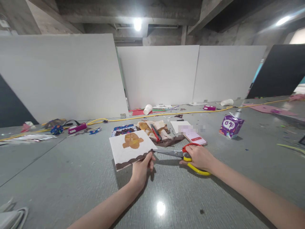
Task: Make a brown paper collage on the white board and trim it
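Note:
My left hand (141,168) pinches the near right corner of a white card (130,149) that carries a brown paper shape and a scalloped brown strip along its lower edge. My right hand (199,157) grips scissors (177,154) with one red and one yellow handle loop. Their grey blades point left and meet the card's corner by my left fingers. Both forearms reach in from the bottom over the grey floor.
Behind the card lie crumpled brown paper scraps (154,129), a patterned sheet (124,129), a phone (195,137) and white paper. A purple drink carton (230,126) stands at right. A yellow cable (166,114), a paper cup (147,109) and white boards (157,74) are farther back.

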Demonstrator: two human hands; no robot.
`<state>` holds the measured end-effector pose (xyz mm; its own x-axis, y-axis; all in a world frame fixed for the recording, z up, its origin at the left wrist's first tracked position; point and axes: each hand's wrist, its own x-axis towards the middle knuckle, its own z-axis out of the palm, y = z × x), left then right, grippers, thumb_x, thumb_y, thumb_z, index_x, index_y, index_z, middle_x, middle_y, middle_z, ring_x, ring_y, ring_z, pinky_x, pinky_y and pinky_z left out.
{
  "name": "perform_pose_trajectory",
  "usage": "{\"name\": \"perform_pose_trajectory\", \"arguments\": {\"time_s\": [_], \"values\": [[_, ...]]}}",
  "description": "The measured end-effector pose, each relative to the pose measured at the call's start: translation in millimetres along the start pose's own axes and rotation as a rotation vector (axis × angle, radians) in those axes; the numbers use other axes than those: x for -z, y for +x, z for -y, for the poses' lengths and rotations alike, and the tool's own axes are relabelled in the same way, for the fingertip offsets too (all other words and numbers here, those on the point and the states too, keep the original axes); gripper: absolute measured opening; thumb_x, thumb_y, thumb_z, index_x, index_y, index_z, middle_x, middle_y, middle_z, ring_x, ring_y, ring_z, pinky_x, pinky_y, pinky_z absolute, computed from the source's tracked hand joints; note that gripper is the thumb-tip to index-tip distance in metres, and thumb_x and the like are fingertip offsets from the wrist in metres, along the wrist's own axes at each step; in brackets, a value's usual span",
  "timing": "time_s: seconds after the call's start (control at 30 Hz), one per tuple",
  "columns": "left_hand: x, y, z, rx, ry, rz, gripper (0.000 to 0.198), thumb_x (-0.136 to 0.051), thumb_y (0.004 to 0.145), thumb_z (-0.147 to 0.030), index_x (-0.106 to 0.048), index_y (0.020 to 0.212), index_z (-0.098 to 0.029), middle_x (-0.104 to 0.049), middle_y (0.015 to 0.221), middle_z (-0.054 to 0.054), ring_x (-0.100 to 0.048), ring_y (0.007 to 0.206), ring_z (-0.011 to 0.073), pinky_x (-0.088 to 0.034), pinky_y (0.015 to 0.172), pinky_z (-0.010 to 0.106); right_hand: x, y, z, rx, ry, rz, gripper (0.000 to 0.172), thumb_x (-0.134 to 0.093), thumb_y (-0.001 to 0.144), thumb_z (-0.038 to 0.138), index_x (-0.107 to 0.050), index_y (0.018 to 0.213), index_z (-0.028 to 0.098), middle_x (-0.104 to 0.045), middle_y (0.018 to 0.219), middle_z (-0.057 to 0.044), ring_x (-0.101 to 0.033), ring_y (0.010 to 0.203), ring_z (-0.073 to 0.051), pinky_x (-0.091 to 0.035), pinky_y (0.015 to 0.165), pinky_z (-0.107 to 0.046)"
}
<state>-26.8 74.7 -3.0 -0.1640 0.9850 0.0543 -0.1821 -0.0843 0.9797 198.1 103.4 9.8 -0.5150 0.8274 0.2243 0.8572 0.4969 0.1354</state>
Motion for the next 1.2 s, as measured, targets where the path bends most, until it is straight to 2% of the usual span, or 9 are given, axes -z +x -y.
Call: {"name": "perform_pose_trajectory", "arguments": {"time_s": [0.17, 0.4, 0.57, 0.7, 0.87, 1.07, 1.2], "values": [[0.8, 0, 2, 0.003, 0.001, 0.023, 0.033, -0.060, 0.063, -0.042, -0.054, 0.048, -0.014, -0.039, 0.031, -0.005, -0.034, 0.032, 0.0061, -0.027, 0.035, 0.018, -1, -1, 0, -0.041, 0.058, 0.019, 0.047, -0.045, 0.075, 0.057, -0.054, 0.082, 0.012, -0.064, 0.076, -0.014, -0.061, 0.073, -0.027, -0.041, 0.060, -0.031], [1.0, 0, 2, 0.001, 0.012, 0.032, 0.033, -0.058, 0.065, -0.043, -0.054, 0.048, -0.014, -0.038, 0.031, -0.005, -0.032, 0.032, 0.0066, -0.025, 0.035, 0.019, 5, -1, 1, -0.084, 0.176, -0.042, 0.041, -0.041, 0.078, 0.054, -0.053, 0.082, 0.014, -0.064, 0.080, -0.013, -0.061, 0.074, -0.026, -0.040, 0.059, -0.030], [0.9, -3, -1, 0.000, 0.010, 0.055, 0.034, -0.057, 0.065, -0.043, -0.053, 0.047, -0.014, -0.039, 0.033, -0.004, -0.033, 0.033, 0.0071, -0.026, 0.036, 0.020, 12, 2, 6, -0.248, 0.167, 0.010, 0.044, -0.042, 0.076, 0.054, -0.050, 0.088, 0.013, -0.065, 0.078, -0.014, -0.062, 0.073, -0.029, -0.037, 0.056, -0.030], [1.4, -4, -1, 0.001, 0.002, 0.077, 0.034, -0.057, 0.065, -0.042, -0.053, 0.046, -0.014, -0.038, 0.033, -0.004, -0.033, 0.033, 0.0072, -0.026, 0.037, 0.020, 13, 3, 9, -0.338, 0.184, 0.032, 0.049, -0.043, 0.074, 0.055, -0.046, 0.098, 0.012, -0.065, 0.086, -0.016, -0.062, 0.078, -0.032, -0.036, 0.057, -0.031], [1.5, -3, 1, 0.000, 0.010, 0.055, 0.034, -0.056, 0.066, -0.042, -0.052, 0.047, -0.015, -0.039, 0.033, -0.004, -0.033, 0.033, 0.0067, -0.025, 0.036, 0.019, 16, 2, 11, -0.273, 0.276, 0.002, 0.047, -0.041, 0.076, 0.055, -0.047, 0.097, 0.013, -0.062, 0.096, -0.015, -0.060, 0.083, -0.028, -0.038, 0.059, -0.030], [-0.3, -2, -2, -0.030, 0.038, 0.004, 0.033, -0.055, 0.066, -0.043, -0.053, 0.048, -0.015, -0.038, 0.032, -0.005, -0.033, 0.033, 0.0071, -0.027, 0.037, 0.020, 15, 1, 12, -0.173, 0.089, 0.009, 0.049, -0.036, 0.077, 0.059, -0.054, 0.087, 0.015, -0.066, 0.073, -0.013, -0.062, 0.069, -0.028, -0.037, 0.054, -0.030], [-0.6, -2, -3, -0.039, 0.042, -0.023, 0.032, -0.055, 0.066, -0.042, -0.053, 0.048, -0.015, -0.039, 0.033, -0.005, -0.033, 0.033, 0.0068, -0.027, 0.036, 0.020, 13, 1, 9, -0.092, -0.008, 0.021, 0.052, -0.036, 0.077, 0.061, -0.057, 0.083, 0.014, -0.066, 0.067, -0.013, -0.063, 0.065, -0.028, -0.037, 0.053, -0.029]]}}
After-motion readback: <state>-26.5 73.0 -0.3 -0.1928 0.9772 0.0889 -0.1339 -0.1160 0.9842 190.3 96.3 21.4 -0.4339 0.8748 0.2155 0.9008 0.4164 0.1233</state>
